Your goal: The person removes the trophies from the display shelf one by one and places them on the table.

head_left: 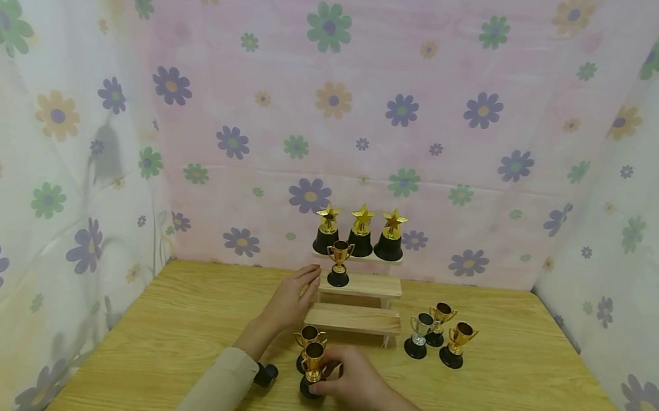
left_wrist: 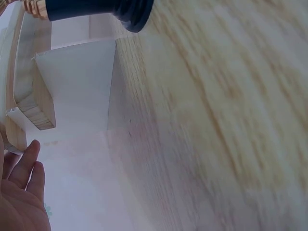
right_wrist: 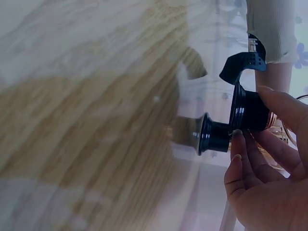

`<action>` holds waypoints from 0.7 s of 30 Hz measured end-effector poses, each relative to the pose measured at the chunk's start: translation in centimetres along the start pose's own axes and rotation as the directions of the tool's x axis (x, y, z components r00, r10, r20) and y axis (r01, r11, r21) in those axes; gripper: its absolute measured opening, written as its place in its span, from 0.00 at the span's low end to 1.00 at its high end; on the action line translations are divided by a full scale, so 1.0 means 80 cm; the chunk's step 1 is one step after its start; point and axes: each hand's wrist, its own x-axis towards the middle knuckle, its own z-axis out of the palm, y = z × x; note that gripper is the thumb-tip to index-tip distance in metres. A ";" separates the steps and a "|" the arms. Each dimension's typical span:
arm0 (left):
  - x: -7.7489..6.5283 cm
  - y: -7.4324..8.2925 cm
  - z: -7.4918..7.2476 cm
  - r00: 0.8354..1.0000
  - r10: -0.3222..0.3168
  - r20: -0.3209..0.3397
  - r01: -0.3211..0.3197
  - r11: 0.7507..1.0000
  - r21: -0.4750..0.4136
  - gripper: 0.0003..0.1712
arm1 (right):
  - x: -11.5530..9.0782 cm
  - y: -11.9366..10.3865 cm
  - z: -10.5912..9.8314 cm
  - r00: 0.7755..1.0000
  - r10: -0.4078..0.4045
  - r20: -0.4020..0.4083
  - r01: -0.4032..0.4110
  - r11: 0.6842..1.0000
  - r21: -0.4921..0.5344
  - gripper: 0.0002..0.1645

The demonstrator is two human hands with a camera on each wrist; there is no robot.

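Note:
My right hand (head_left: 354, 378) pinches a small gold trophy cup (head_left: 313, 357) by its black base, low over the table at the front. In the right wrist view, thumb and fingers lie on either side of that base (right_wrist: 253, 111). Right behind it stands a second gold trophy cup (head_left: 308, 334). My left hand (head_left: 292, 298), fingers extended, is at the left end of a wooden three-step stand (head_left: 369, 284). The left wrist view shows its fingertips right by a step's end (left_wrist: 41, 108). One gold cup (head_left: 339, 257) stands on the middle step, three star trophies (head_left: 361, 238) on the top.
Right of the stand, a silver cup (head_left: 420, 330) and two gold cups (head_left: 456, 343) stand on the wooden table (head_left: 525, 396). The lowest step (head_left: 354, 318) faces me. Flowered cloth (head_left: 361, 122) hangs behind and at both sides.

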 end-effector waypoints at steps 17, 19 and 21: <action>0.000 -0.001 0.000 1.000 0.001 0.001 -0.001 1.000 0.004 0.25 | 0.012 0.002 0.019 0.999 -0.026 0.033 0.025 0.999 0.026 0.12; 0.001 0.000 0.000 1.000 -0.006 0.006 0.006 1.000 0.003 0.25 | 0.013 0.002 0.020 0.999 -0.030 0.033 0.029 0.999 0.023 0.12; 0.001 0.000 -0.001 1.000 -0.015 0.013 0.015 1.000 0.002 0.25 | 0.015 0.003 0.021 0.999 -0.029 0.034 0.028 0.999 0.017 0.11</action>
